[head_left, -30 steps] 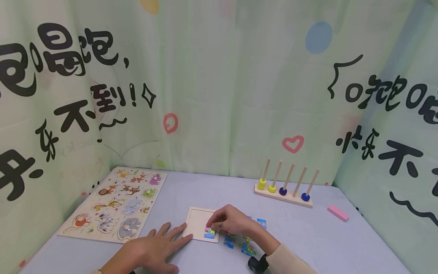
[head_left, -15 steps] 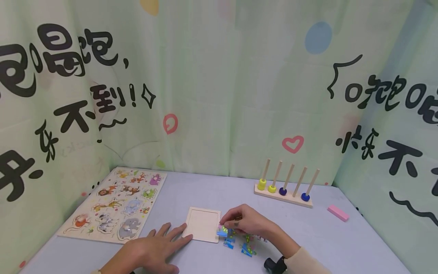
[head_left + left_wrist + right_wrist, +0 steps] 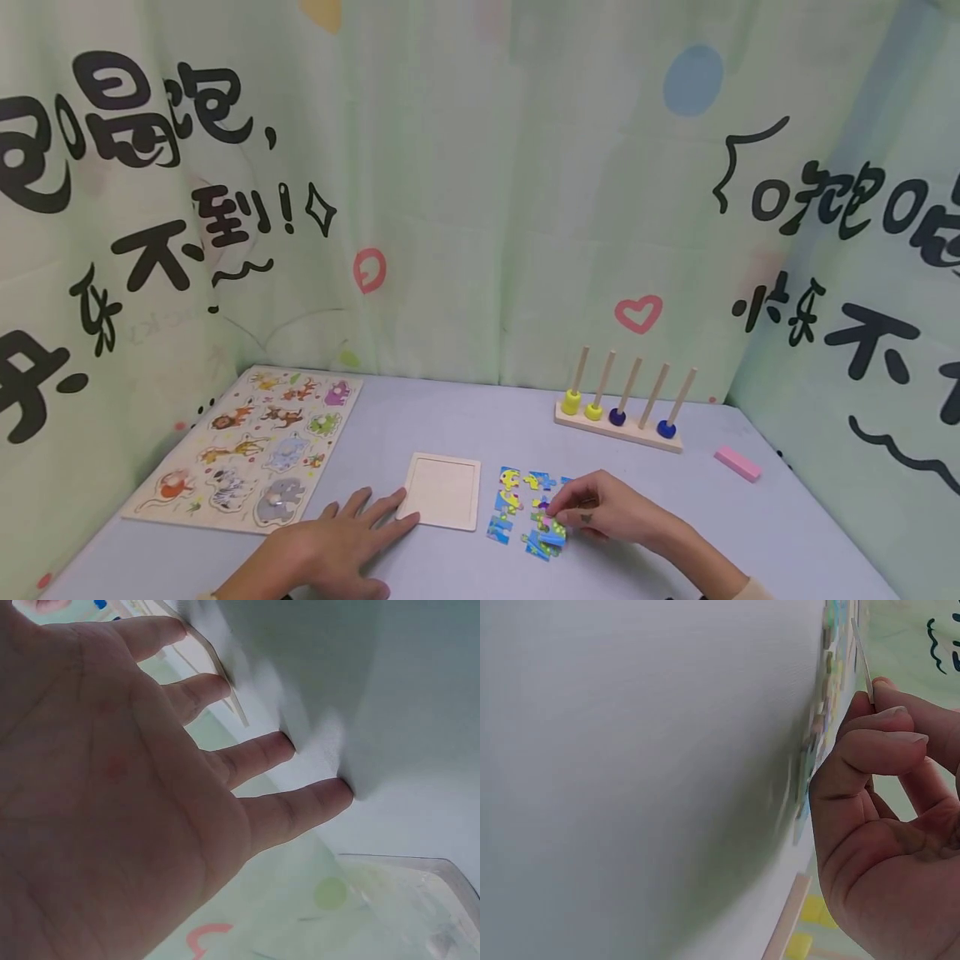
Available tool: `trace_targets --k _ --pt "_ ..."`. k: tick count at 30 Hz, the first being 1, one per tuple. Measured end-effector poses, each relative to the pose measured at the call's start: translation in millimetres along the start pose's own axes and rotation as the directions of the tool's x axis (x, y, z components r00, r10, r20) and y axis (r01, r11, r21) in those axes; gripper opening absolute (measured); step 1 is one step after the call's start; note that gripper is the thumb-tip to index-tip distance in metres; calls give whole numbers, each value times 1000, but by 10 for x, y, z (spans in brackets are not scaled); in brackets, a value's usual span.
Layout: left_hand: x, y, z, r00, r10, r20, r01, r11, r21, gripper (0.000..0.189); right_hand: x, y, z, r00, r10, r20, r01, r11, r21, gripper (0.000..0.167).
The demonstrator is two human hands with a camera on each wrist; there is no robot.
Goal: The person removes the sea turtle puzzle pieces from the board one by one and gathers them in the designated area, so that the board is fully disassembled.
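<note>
My right hand (image 3: 618, 510) pinches a jigsaw piece (image 3: 553, 535) between thumb and fingertips, above the loose puzzle pieces (image 3: 501, 528) right of the tray. Edge-on, the held piece (image 3: 864, 664) shows as a thin strip in the right wrist view. Its picture is blue with green and yellow. My left hand (image 3: 337, 542) lies with spread, straight fingers on the table, two fingertips touching the left edge of a square, bare wooden puzzle tray (image 3: 442, 492). In the left wrist view, the left palm (image 3: 135, 772) faces the camera.
At the left lies a large animal puzzle board (image 3: 255, 450). A wooden peg stand (image 3: 618, 427) with yellow and blue beads stands at the back right. Near the right edge is a pink block (image 3: 737, 463). A printed curtain (image 3: 435, 208) encloses the table.
My right hand has lifted the puzzle piece off the tray and carried it right, over the loose pieces. The left hand has stayed at the tray's edge.
</note>
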State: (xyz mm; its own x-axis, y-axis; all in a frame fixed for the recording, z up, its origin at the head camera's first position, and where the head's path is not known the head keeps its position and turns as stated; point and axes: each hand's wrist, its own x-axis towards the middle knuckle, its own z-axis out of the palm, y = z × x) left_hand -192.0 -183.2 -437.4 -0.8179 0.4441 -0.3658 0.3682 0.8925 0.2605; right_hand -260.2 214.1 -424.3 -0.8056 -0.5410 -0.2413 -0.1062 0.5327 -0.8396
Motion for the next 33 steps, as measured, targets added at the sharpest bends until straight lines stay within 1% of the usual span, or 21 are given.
trace_targets --k 2,4,5,7,9,11,15,19,21,23,26,28,33 --pt "6 -1 -4 1000 -9 9 9 1000 -9 83 -65 41 -28 1000 15 1 -15 1000 1 14" --pt "3 -10 -14 1000 8 26 -7 1000 -14 84 -118 74 -43 1000 28 0 -28 1000 -1 14" --pt "6 -4 -16 1000 -5 27 5 1000 -17 83 -140 86 -46 999 36 -2 -36 999 -2 14" --pt "-14 19 -35 1000 -10 28 11 1000 -17 83 -178 106 -47 999 48 -5 -48 999 -6 14" --pt "-47 55 -62 1000 -18 25 18 1000 -16 82 -202 128 -45 999 46 -5 -46 999 -6 14" --pt "-70 99 -85 999 -49 13 49 999 -14 79 -218 149 -43 999 43 -4 -43 999 -6 14" --pt "-91 137 -116 998 -59 15 59 998 -10 78 -238 184 -45 1000 30 3 -30 1000 1 15" --pt "-66 101 -98 999 -42 18 43 999 -9 79 -251 203 -45 1000 20 17 -20 1000 14 14" --pt "-51 66 -85 999 -14 30 14 1000 -5 81 -255 203 -43 1000 15 22 -15 1000 18 14" --pt "-35 44 -68 999 -7 33 7 1000 1 83 -260 192 -40 1000 14 27 -15 1000 18 15" --pt "-35 43 -63 1000 -8 29 8 1000 5 82 -263 174 -32 999 14 32 -14 1000 16 15" --pt "-41 62 -67 999 -30 16 30 1000 2 80 -264 164 -24 999 16 34 -16 1000 11 14" --pt "-56 90 -90 999 -23 23 23 1000 0 81 -266 173 -13 1000 20 24 -20 1000 -1 13"
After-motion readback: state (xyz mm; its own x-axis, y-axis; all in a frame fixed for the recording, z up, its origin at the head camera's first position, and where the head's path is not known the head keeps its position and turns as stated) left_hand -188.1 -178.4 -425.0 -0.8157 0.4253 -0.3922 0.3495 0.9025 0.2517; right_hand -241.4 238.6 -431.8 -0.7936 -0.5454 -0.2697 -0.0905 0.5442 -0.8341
